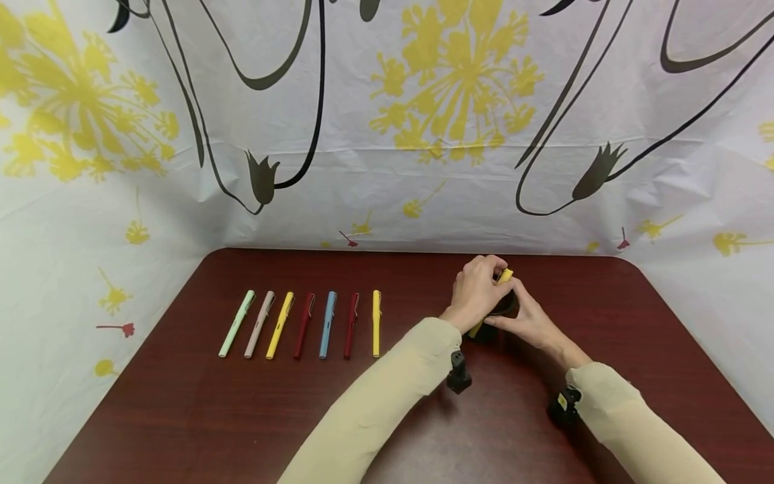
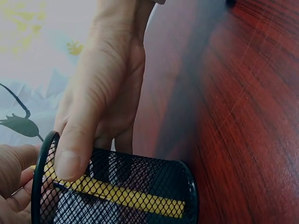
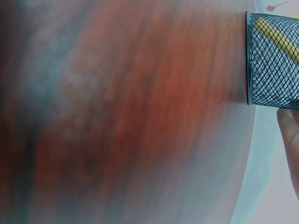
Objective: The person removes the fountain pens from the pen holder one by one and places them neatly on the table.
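Note:
A black wire-mesh pen cup (image 2: 161, 175) stands upright on the table, partly hidden by both hands in the head view. My right hand (image 1: 535, 324) grips its side, the thumb pressed on the mesh near the rim. A yellow pen (image 1: 506, 275) slants inside the cup, its lower end low down behind the mesh. Above the rim, my left hand (image 1: 479, 288) pinches the pen's upper end. The right wrist view catches part of the cup (image 3: 272, 84) and a fingertip of the right hand (image 3: 290, 137) at its side.
Left of the hands lies a row of pens: pale green (image 1: 237, 324), pinkish grey (image 1: 259, 325), yellow (image 1: 280, 326), dark red (image 1: 304, 327), blue (image 1: 327, 326), dark red (image 1: 351, 327) and yellow (image 1: 377, 325). Flower-printed sheeting (image 1: 363, 181) hangs behind the reddish-brown table (image 1: 181, 417).

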Motion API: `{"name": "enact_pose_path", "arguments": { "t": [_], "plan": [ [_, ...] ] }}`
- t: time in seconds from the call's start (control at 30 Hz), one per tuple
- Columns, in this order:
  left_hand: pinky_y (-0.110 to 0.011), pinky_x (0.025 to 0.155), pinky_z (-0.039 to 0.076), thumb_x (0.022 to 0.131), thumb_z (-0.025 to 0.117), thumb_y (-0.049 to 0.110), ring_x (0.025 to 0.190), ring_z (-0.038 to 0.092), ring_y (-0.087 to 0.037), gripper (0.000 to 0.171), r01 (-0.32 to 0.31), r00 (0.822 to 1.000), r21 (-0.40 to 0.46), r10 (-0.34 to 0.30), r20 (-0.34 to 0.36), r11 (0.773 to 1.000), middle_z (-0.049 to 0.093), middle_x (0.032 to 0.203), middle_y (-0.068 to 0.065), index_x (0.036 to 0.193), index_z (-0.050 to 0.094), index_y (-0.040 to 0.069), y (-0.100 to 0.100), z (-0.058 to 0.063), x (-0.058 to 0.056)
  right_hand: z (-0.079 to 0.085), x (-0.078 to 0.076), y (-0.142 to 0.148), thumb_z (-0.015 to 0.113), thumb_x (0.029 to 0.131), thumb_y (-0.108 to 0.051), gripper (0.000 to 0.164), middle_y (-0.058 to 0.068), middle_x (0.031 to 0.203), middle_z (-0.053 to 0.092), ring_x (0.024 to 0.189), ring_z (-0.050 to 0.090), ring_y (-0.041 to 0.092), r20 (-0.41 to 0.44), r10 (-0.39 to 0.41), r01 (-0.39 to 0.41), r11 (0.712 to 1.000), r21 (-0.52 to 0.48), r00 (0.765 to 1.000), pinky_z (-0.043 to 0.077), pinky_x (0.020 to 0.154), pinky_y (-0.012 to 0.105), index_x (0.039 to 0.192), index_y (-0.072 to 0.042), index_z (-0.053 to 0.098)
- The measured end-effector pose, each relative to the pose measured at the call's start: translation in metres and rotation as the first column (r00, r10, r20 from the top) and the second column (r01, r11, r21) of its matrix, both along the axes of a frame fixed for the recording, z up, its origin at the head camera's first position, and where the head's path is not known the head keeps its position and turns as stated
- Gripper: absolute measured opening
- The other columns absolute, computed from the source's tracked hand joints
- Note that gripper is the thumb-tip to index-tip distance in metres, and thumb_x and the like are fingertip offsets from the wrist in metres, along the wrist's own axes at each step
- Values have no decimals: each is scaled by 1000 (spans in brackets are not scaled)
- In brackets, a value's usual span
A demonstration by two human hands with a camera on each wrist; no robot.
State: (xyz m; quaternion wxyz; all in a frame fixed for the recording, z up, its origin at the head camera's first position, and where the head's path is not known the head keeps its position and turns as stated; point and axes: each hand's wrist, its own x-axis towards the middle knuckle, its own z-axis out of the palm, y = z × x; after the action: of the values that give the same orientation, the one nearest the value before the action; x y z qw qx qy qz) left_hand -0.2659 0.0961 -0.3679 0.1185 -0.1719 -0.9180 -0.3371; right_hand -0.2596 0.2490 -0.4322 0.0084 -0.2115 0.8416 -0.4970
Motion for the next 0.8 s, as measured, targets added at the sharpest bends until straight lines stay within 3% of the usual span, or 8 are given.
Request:
{"name": "enact_pose_path", "arguments": {
  "t": [0.07, 0.17, 0.3, 0.4, 0.6, 0.8],
  "plan": [
    [-9, 64, 42, 86, 68, 38, 83, 58, 0, 30, -1, 1000, -6, 1, -4, 1000, 62, 103, 10, 112, 65, 23, 2, -1, 1, -1, 0, 0, 73, 82, -10, 76, 17, 145, 29, 133, 25, 31, -7, 5, -5, 1000, -2, 1000, 24, 102, 61, 141, -5, 25],
    [-10, 65, 43, 86, 68, 38, 84, 58, 0, 28, -2, 1000, -5, 2, -5, 1000, 62, 103, 11, 109, 65, 23, 4, -2, 2, -1, 0, 0, 71, 83, -9, 79, 18, 147, 26, 132, 28, 14, -14, 16, -16, 1000, -7, 1000, 25, 103, 56, 144, -5, 21],
    [-11, 66, 44, 85, 69, 38, 85, 58, 0, 24, -13, 1000, -9, 13, -5, 1000, 61, 100, 13, 104, 65, 25, 7, -2, 3, -2, 0, 1, 69, 85, -6, 82, 18, 148, 25, 123, 30, -7, -27, 39, -40, 999, -21, 999, 28, 104, 26, 148, -5, 17],
    [-12, 66, 44, 84, 70, 37, 84, 58, 0, 22, -16, 1000, -12, 16, -11, 1000, 60, 99, 13, 102, 65, 26, 9, -3, 4, -2, 1, 1, 68, 85, -4, 80, 17, 145, 29, 118, 33, -10, -29, 40, -41, 999, -27, 999, 28, 93, 8, 147, -3, 17],
    [-12, 61, 42, 85, 69, 37, 78, 57, 1, 18, -23, 999, -36, 21, -48, 999, 60, 93, 15, 99, 64, 28, 11, -4, 6, -1, 2, 1, 67, 84, -4, 74, 15, 134, 37, 111, 38, -8, -29, 17, -18, 1000, -15, 999, 31, 89, 7, 143, 1, 23],
    [-9, 60, 39, 86, 68, 36, 75, 55, 2, 16, 0, 998, -24, -1, -65, 1000, 61, 90, 15, 100, 65, 27, 8, -5, 8, 0, 2, 0, 67, 84, -3, 74, 12, 138, 35, 115, 35, -6, -50, 35, -36, 999, -31, 998, 29, 92, 10, 144, -1, 24]
  ]
}}
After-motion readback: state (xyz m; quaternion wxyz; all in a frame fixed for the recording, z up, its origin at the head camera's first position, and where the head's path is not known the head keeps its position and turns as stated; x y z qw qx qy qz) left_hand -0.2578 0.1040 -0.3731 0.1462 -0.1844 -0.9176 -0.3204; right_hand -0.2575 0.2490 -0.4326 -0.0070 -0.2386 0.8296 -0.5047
